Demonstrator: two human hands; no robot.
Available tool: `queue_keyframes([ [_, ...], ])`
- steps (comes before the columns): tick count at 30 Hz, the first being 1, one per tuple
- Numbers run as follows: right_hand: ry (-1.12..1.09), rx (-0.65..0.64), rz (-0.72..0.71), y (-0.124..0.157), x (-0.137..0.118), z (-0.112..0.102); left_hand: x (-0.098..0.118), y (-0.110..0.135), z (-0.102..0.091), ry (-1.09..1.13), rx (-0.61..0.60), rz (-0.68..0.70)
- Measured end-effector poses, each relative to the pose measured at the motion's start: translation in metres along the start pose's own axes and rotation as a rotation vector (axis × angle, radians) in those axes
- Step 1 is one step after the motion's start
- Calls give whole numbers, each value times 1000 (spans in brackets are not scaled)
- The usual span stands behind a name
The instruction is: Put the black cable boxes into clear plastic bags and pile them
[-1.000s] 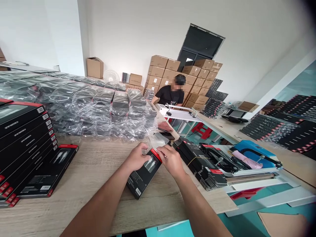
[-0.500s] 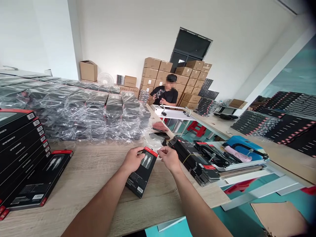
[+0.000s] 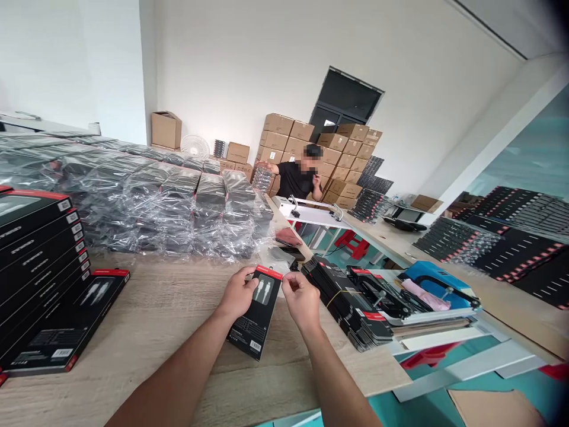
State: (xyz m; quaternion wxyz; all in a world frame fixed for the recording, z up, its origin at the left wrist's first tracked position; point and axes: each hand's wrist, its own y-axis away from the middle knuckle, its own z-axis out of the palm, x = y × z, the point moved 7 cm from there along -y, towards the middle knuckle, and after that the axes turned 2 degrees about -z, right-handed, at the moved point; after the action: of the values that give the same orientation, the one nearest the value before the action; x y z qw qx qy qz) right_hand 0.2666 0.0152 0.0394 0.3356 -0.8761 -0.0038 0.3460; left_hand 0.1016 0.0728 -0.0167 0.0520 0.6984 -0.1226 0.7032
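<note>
My left hand point(image 3: 237, 293) grips the left edge of a black retail cable box point(image 3: 256, 314) with a red top edge and a window showing white cables. The box rests its lower end on the wooden table point(image 3: 155, 338). My right hand point(image 3: 300, 299) sits just right of the box's upper corner, its fingertips pinched together. Anything between them is too small to see. A tall stack of matching black boxes point(image 3: 38, 255) stands at far left, with one more box point(image 3: 71, 323) lying flat beside it.
Shrink-wrapped stacks of boxes point(image 3: 142, 213) fill the table's far side. To the right lie a rubber-banded bundle of black boxes point(image 3: 342, 299) and a blue machine point(image 3: 438, 284). A co-worker point(image 3: 296, 181) sits beyond, before stacked cardboard cartons point(image 3: 302, 148).
My right hand has come off the box's red top and now sits beside its upper corner. The box has turned more upright under my left hand. The head view has shifted slightly.
</note>
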Motion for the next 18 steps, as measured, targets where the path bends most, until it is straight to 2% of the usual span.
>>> queue_keyframes([
  [3,-94,16,-57,-1,-10,0,8,2,-5,76,88,87],
  [5,-269,12,-2,-1,-12,2,16,5,-7,151,136,150],
  [9,-622,16,172,0,-19,1,41,14,-5,368,94,295],
  [13,-754,4,153,0,-36,-13,66,20,-18,369,90,311],
  [16,-782,-155,126,4,-40,-12,75,18,-23,199,-59,239],
  [18,-701,-289,107,10,-35,-6,71,17,-21,49,-185,190],
])
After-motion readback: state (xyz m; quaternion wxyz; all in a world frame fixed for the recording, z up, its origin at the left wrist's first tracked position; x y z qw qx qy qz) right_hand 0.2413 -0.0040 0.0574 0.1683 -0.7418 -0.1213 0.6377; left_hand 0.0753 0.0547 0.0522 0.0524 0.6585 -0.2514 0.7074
